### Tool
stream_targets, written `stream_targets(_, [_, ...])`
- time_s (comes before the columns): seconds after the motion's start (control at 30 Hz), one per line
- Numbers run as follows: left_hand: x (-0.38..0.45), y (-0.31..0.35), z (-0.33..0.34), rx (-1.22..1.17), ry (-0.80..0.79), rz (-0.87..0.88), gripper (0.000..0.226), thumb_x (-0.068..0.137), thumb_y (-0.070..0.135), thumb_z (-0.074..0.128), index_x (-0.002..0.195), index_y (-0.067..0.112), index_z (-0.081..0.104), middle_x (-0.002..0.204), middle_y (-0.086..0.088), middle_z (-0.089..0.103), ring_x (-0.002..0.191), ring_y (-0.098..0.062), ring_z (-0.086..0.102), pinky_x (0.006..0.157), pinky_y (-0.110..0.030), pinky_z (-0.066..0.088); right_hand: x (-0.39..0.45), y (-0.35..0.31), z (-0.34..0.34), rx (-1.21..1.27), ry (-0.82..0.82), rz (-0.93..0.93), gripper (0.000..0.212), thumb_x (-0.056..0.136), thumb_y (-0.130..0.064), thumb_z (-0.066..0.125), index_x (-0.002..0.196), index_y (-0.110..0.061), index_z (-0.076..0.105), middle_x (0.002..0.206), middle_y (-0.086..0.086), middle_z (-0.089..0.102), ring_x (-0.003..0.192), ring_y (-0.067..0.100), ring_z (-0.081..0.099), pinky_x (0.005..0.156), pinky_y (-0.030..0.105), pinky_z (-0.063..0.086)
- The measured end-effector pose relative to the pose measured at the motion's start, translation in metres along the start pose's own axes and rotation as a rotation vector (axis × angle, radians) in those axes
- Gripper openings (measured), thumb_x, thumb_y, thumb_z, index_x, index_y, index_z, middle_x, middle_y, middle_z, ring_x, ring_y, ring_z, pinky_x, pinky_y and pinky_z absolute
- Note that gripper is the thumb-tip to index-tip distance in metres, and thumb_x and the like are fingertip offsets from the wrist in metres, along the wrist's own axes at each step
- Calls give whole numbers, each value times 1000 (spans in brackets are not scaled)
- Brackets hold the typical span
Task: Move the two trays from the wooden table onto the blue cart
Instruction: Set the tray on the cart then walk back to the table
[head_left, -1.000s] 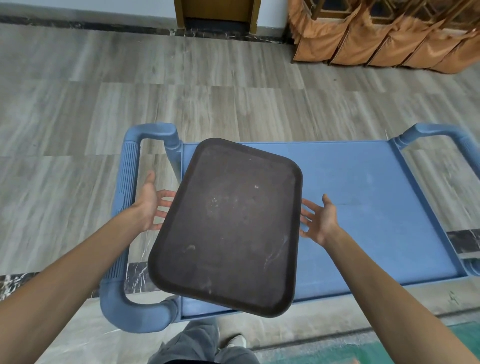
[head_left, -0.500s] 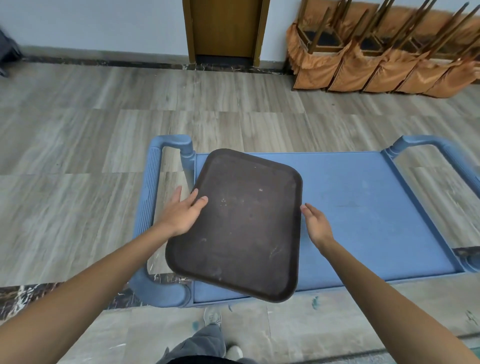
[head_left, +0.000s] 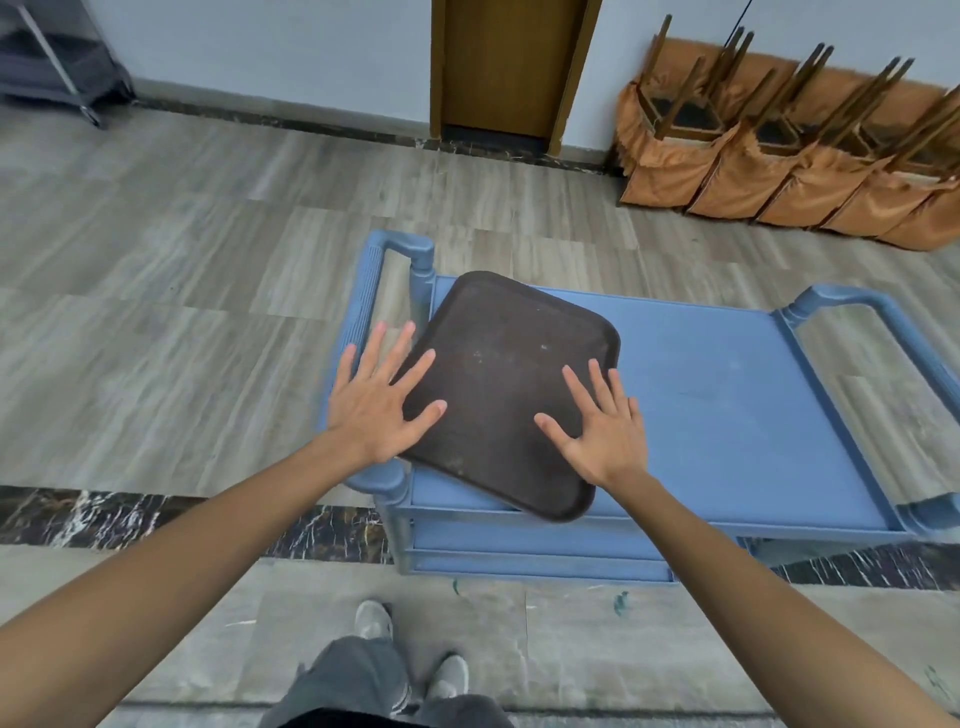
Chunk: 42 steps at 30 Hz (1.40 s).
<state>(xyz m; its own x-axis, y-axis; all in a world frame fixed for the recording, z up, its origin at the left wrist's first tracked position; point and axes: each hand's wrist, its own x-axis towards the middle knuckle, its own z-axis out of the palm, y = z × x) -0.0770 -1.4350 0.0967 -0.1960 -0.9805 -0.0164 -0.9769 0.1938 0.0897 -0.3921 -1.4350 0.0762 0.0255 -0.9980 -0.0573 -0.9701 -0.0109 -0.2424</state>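
A dark brown rectangular tray (head_left: 506, 374) lies askew on the left part of the blue cart (head_left: 727, 415), its near corner jutting over the cart's front edge. My left hand (head_left: 376, 397) is spread flat, palm down, with its fingertips over the tray's left edge. Over the tray's right near part my right hand (head_left: 597, 426) is also spread flat with fingers apart. Neither hand grips anything. Only one tray is in view, and the wooden table is out of sight.
The cart has blue handles at its left end (head_left: 363, 312) and right end (head_left: 883, 332). Tipped chairs with orange covers (head_left: 779, 156) line the far right wall. A wooden door (head_left: 509, 67) is ahead, a grey rack (head_left: 57, 67) far left. My shoes (head_left: 410, 649) stand below.
The tray went from held tilted above the cart to lying on its top. Both hands left the tray's sides and now hover flat, open over it. The view pulled back.
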Motion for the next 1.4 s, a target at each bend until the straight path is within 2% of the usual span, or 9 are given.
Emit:
stream_targets(0.2, [-42, -60, -13, -47, 69, -166, 83, 85, 79, 5, 158, 41, 11, 167, 5, -18, 151, -23, -26, 122, -54, -7, 10, -94, -6, 35, 31, -218, 86, 87, -88, 25, 161, -46, 13, 172, -9, -3, 158, 16, -10, 127, 48, 1])
stream_targets(0.33, [-92, -132, -17, -57, 119, -321, 79, 88, 79, 8, 158, 42, 8, 167, 5, -20, 150, -23, -28, 122, -53, -7, 17, -196, 4, 75, 9, -400, 87, 86, -88, 25, 161, -45, 15, 173, -8, 0, 158, 17, -7, 127, 50, 3])
stream_targets(0.5, [-186, -241, -12, -59, 156, -538, 79, 90, 79, 8, 159, 40, 10, 168, 5, -16, 151, -23, -26, 123, -52, -4, -5, -346, 48, 120, -76, -574, 89, 84, -91, 24, 160, -47, 15, 173, -8, 1, 158, 17, -6, 127, 50, 2])
stream_targets(0.77, [-336, -363, 15, -77, 89, -851, 79, 90, 75, 5, 159, 38, 13, 168, 2, -12, 153, -27, -18, 123, -52, 0, -57, -543, 127, 48, -201, -813, 90, 84, -92, 22, 161, -46, 12, 172, -9, -4, 157, 16, -11, 127, 49, 0])
stream_targets(1.03, [-479, -420, 30, -115, 99, -1117, 75, 93, 71, 9, 159, 37, 12, 169, 1, -8, 153, -29, -16, 123, -54, -1, -131, -676, 191, -48, -363, -1010, 91, 83, -92, 17, 161, -46, 6, 172, -8, -9, 157, 18, -13, 127, 51, 1])
stream_targets(1.2, [-556, -434, 31, -94, 158, -1286, 75, 94, 69, 11, 160, 34, 13, 169, -2, -2, 154, -31, -10, 122, -57, 6, -177, -753, 215, -149, -362, -1170, 92, 83, -93, 14, 161, -46, 6, 172, -8, -7, 157, 20, -12, 127, 50, 3])
stream_targets(1.4, [-634, -451, 47, -133, 165, -1553, 75, 93, 69, 12, 159, 34, 16, 170, 0, -3, 155, -31, -9, 122, -55, 4, -240, -847, 253, -163, -404, -1393, 93, 81, -93, 11, 161, -45, 8, 172, -8, -4, 158, 20, -8, 126, 49, 3])
